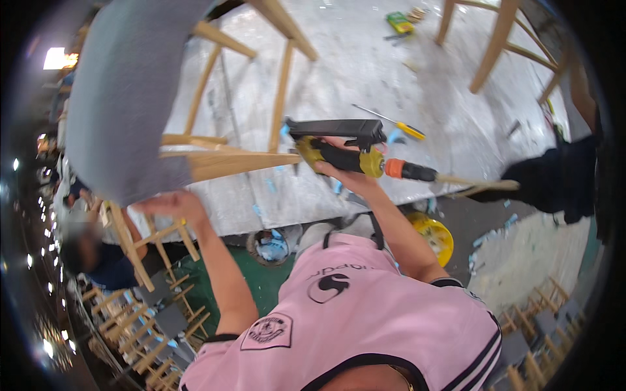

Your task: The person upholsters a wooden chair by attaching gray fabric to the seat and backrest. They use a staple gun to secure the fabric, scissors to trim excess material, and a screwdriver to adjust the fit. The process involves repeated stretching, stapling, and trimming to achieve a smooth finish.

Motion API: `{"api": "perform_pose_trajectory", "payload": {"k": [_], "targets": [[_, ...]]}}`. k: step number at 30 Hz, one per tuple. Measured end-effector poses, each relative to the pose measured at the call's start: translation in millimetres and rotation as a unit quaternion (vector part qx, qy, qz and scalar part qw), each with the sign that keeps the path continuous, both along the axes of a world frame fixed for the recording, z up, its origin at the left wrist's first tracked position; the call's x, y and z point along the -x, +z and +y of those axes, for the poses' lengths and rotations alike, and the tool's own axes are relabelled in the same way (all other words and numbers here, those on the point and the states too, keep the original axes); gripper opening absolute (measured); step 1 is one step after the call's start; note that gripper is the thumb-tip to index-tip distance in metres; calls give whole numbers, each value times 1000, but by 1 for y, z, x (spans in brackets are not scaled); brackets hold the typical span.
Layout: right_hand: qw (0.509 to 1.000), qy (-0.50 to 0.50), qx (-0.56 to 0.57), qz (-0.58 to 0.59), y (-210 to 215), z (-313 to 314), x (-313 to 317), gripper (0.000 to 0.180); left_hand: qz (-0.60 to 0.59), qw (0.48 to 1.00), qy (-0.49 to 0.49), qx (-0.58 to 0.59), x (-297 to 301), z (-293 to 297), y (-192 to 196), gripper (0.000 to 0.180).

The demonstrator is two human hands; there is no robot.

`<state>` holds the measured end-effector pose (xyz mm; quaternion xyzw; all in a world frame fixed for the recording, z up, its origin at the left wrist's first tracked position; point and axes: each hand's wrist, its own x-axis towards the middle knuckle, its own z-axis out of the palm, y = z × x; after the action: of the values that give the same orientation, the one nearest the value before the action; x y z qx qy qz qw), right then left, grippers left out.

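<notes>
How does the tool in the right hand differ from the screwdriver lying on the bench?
The power tool is bulky, black and yellow with an orange collar; the screwdriver is thin, with a bare metal shaft and a small yellow handle. The power tool is gripped in the right hand and held above the bench edge; the screwdriver lies loose on the white bench, untouched. Both lie roughly level and show yellow.

One head-worn fisheye view looks steeply down, close over the person's chest, onto the workbench [365, 72].
</notes>
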<state>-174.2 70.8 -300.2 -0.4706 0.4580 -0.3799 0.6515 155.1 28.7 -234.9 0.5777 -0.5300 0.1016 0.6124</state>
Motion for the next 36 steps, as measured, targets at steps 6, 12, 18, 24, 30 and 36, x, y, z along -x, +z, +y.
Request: {"api": "perform_pose_trajectory", "payload": {"k": [6,12,18,24,30,36], "targets": [[899,-293,-271,-178,-238,119,83,60,347,912,-87,-201,34,116,-51,28],[860,-235,-436,-125,-273,161,119,48,436,841,-170,-272,113,102,-15,40],[875,215,-203,383,-289,69,153,47,465,844,-250,-89,139,59,79,46],[845,85,202,487,-287,-5,93,47,481,859,-174,-32,144,36,89,42],[875,113,108,459,-280,-39,101,54,446,883,-139,-45,138,37,88,40],[982,174,-65,18,-148,-95,129,62,451,882,-127,-45,135,37,83,42]]}}
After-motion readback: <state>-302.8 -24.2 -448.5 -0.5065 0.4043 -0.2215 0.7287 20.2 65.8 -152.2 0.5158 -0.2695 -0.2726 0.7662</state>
